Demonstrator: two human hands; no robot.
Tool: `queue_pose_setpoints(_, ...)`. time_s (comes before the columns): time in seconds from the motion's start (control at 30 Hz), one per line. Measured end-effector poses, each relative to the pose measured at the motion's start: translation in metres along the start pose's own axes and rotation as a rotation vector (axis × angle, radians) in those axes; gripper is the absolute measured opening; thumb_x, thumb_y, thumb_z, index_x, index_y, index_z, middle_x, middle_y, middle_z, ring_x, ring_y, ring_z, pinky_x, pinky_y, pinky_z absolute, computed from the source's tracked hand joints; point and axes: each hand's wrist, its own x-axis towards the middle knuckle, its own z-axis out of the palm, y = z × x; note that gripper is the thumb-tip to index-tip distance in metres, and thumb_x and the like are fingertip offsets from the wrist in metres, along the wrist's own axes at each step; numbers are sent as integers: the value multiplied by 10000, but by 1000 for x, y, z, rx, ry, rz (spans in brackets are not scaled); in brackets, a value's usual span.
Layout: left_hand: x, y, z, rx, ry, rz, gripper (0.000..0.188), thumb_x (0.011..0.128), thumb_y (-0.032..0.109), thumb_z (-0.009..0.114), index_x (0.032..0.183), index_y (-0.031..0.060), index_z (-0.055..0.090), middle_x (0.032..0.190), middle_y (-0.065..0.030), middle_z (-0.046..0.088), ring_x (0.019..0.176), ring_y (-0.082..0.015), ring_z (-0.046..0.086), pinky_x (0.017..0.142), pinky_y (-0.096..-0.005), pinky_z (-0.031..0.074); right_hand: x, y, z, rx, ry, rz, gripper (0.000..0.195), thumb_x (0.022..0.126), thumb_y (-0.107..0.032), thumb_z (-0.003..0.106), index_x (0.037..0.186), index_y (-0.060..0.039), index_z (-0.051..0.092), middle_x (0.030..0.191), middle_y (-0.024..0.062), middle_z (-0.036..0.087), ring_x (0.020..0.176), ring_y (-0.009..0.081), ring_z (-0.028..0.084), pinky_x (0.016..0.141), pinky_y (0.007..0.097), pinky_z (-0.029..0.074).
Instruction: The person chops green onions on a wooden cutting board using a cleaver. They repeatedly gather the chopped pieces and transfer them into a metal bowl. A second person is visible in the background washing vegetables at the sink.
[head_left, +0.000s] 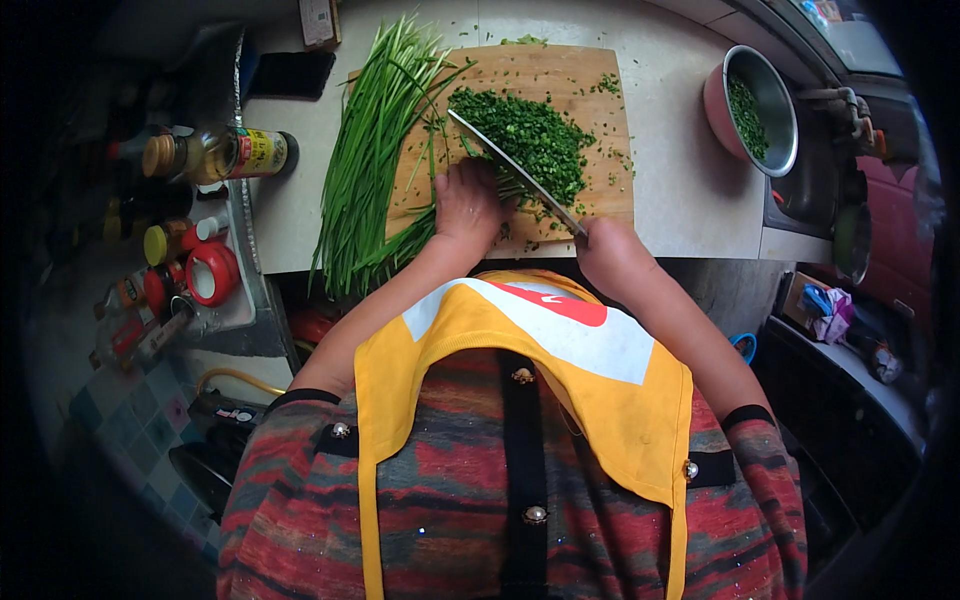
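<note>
My right hand (611, 251) grips the handle of a kitchen knife (517, 169), whose blade slants up and left across a wooden cutting board (611, 139). Just left of the blade, my left hand (472, 199) presses a bunch of garlic chives (409, 244) against the board, its fingertips partly hidden by the knife. Beyond the blade lies a heap of finely chopped chives (525, 135), with loose bits scattered around it. A large bundle of whole chives (367, 150) covers the board's left side and hangs over the counter's front edge.
A metal bowl (716, 112) holding chopped chives stands tilted in view at the right, beside a sink (802, 180). A black phone (291, 75) lies at the back left. Left of the counter (675, 217) are a sauce bottle (255, 154) and several jars, including a red-rimmed one (225, 274).
</note>
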Motion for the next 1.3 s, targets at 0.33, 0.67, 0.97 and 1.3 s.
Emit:
queue_pose_setpoints(0.33,1,0,3,3,-147,-39,665,714,548,654,1054,-13,541,989,-138,510,922,-290,470,774,-420,353,72,-36,22,-93,57,-56,130,776,-73,576,834,29,630,789,255,633,775,404,628,696,457,497)
queue_pose_setpoints(0.67,-6,-6,-18,105,-43,-22,754,672,644,644,1026,-13,536,938,-103,499,884,-251,468,731,-386,326,19,2,0,145,99,0,154,843,-113,569,847,35,612,642,220,568,600,333,595,579,412,459)
queue_pose_setpoints(0.97,-5,0,-11,44,-156,-36,612,709,552,659,1001,21,574,906,-93,520,879,-241,489,755,-380,350,-2,1,7,0,43,-52,141,839,-76,536,807,51,587,755,285,588,758,454,581,666,476,467)
queue_pose_setpoints(1.3,-6,-3,-1,24,-149,-6,599,687,527,686,989,22,573,927,-124,516,886,-276,475,738,-397,352,59,-28,19,-74,-2,35,152,764,-48,563,826,24,682,858,264,644,833,408,637,730,461,512)
